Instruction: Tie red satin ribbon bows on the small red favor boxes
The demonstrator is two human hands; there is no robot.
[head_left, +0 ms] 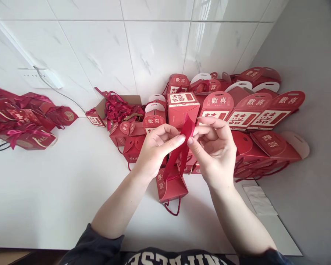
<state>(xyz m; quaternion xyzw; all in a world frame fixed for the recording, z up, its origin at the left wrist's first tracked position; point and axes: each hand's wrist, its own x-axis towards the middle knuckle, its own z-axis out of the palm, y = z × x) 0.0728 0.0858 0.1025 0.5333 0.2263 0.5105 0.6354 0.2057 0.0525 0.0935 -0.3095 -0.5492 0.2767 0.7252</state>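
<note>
A dark red satin ribbon runs up from a small red gift box into my fingers. My left hand pinches it between thumb and bent fingers, from the left. From the right, my right hand also pinches the ribbon near its upper end, thumb and index closed while the outer fingers are loosely bent. The box stands on the white table below my hands, with a red cord handle hanging toward me. The ribbon passes through the box's top.
Many red boxes with white labels crowd the table behind and to the right. An open carton of loose ribbons stands by the tiled wall. Ribboned boxes sit far left. A cable leads from a wall socket. White paper lies right.
</note>
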